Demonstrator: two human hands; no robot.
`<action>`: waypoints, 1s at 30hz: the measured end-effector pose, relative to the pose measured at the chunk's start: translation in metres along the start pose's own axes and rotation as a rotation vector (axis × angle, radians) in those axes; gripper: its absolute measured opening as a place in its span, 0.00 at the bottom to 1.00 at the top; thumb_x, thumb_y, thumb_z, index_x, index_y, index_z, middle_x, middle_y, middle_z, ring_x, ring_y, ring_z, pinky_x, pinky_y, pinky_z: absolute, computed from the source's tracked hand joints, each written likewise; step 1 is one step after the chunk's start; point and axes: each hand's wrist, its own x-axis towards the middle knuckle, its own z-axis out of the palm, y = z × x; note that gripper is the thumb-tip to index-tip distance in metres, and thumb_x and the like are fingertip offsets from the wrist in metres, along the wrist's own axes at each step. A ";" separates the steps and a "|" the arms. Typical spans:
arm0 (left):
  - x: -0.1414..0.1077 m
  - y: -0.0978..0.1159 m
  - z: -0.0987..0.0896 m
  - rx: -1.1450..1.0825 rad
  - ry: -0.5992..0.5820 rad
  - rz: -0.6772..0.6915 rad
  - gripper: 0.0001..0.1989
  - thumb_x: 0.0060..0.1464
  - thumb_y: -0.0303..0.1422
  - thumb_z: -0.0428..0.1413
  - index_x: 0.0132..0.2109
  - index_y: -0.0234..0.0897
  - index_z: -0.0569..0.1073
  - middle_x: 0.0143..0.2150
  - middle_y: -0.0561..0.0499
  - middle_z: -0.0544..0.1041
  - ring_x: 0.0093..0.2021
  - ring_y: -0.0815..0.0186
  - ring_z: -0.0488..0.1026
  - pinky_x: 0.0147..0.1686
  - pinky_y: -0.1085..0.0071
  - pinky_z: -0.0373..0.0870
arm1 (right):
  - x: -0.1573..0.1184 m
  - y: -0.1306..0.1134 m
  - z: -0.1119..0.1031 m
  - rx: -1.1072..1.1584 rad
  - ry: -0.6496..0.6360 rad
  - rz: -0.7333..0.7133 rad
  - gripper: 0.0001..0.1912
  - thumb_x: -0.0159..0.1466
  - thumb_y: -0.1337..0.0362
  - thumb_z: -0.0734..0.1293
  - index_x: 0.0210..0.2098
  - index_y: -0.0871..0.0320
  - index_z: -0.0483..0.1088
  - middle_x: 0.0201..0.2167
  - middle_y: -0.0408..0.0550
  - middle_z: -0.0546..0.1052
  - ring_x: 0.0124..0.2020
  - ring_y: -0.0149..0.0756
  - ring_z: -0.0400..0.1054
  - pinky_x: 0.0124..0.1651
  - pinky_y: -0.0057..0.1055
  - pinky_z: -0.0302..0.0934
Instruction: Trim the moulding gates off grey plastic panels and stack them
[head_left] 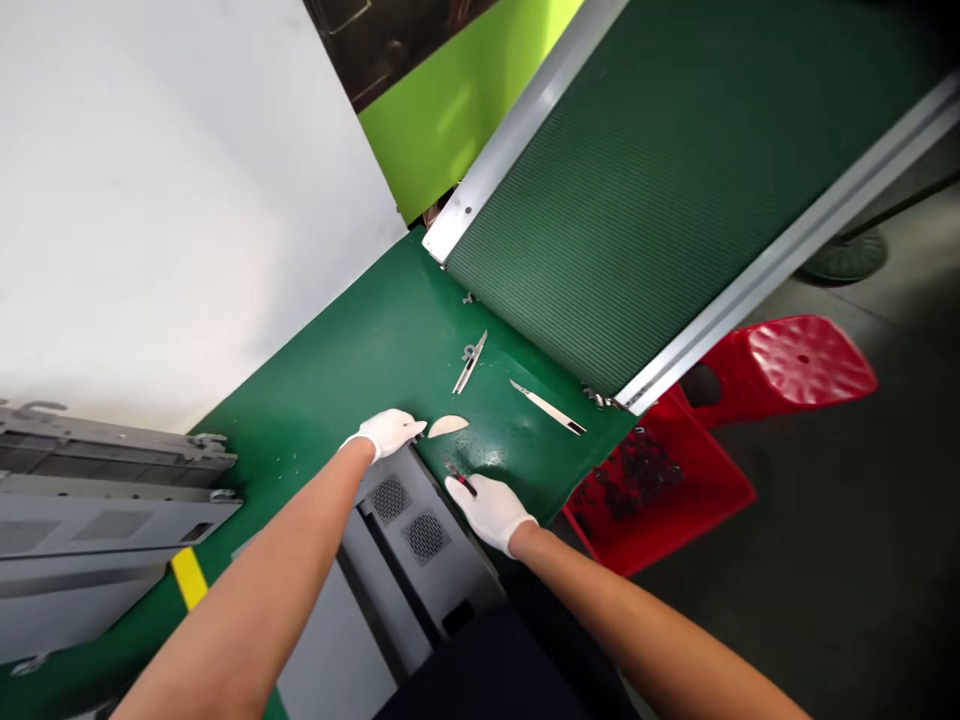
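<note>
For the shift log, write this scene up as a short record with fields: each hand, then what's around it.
left hand: white-gloved, beside a white half-round piece
right hand: white-gloved, at a small red-handled tool; grip unclear
on bench: green mat, two slim metal pieces
nearby: grey vented metal housing, red plastic crate, ribbed green conveyor belt

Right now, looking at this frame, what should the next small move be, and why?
Probably ease the left hand forward onto the white half-moon piece: its gloved fingertips point at the piece and stop just short of it, while the right hand sits on the red-handled tool.
</note>
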 end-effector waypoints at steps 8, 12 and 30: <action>0.004 -0.014 0.004 -0.020 -0.048 0.053 0.28 0.59 0.54 0.42 0.41 0.41 0.78 0.43 0.45 0.80 0.41 0.59 0.75 0.42 0.67 0.67 | 0.054 -0.040 0.022 -0.150 -0.080 0.029 0.41 0.66 0.36 0.44 0.43 0.61 0.73 0.43 0.63 0.79 0.46 0.52 0.73 0.49 0.43 0.62; 0.006 -0.016 0.007 -0.017 -0.048 0.051 0.27 0.59 0.54 0.42 0.41 0.42 0.78 0.43 0.46 0.81 0.40 0.58 0.75 0.40 0.66 0.66 | 0.057 -0.043 0.026 -0.193 -0.082 0.025 0.40 0.66 0.37 0.44 0.42 0.61 0.73 0.42 0.62 0.79 0.46 0.51 0.73 0.49 0.42 0.62; 0.011 -0.024 0.009 -0.101 -0.011 0.077 0.25 0.58 0.53 0.45 0.34 0.39 0.77 0.35 0.46 0.79 0.31 0.63 0.70 0.32 0.69 0.62 | 0.072 -0.041 0.030 -0.380 0.002 -0.020 0.40 0.67 0.39 0.44 0.39 0.62 0.75 0.36 0.64 0.80 0.42 0.53 0.74 0.46 0.42 0.62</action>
